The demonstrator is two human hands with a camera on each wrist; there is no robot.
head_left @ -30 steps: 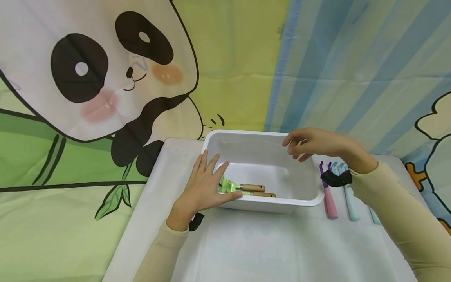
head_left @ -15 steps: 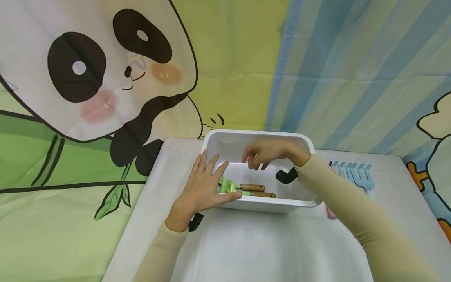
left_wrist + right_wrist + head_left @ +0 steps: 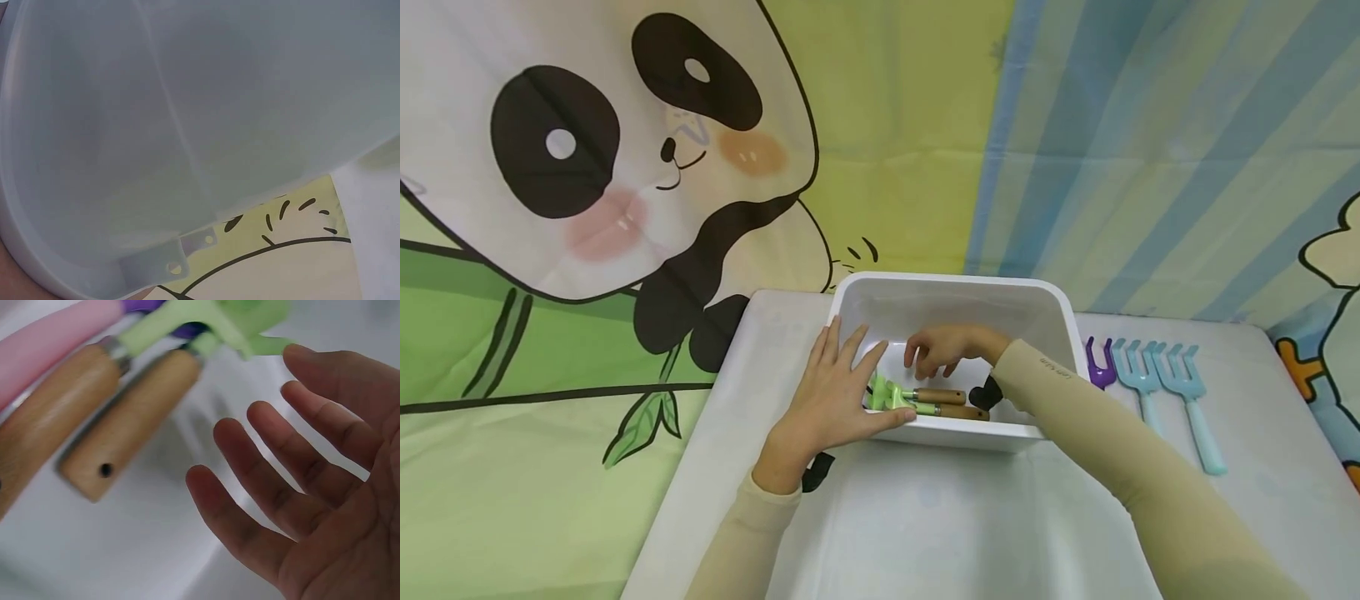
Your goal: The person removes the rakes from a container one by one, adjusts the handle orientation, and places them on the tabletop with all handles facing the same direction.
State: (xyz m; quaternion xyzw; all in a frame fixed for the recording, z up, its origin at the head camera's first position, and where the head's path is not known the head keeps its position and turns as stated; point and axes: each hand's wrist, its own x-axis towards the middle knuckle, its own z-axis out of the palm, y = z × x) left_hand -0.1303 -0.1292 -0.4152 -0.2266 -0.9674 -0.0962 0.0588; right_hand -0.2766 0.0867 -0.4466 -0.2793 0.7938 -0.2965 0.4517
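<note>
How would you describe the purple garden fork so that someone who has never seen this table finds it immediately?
Find the white bin at the back of the white table. To its right three toy forks lie side by side; the purple fork is the one closest to the bin. The other two forks are light blue.

The white plastic tub (image 3: 951, 292) looks smooth and a bit shiny. The green plastic rakes (image 3: 887, 394) have light brown wooden handles (image 3: 125, 425), smooth and matt. The blue plastic forks (image 3: 1157, 371) look smooth. The panda cloth (image 3: 587, 167) looks soft.
</note>
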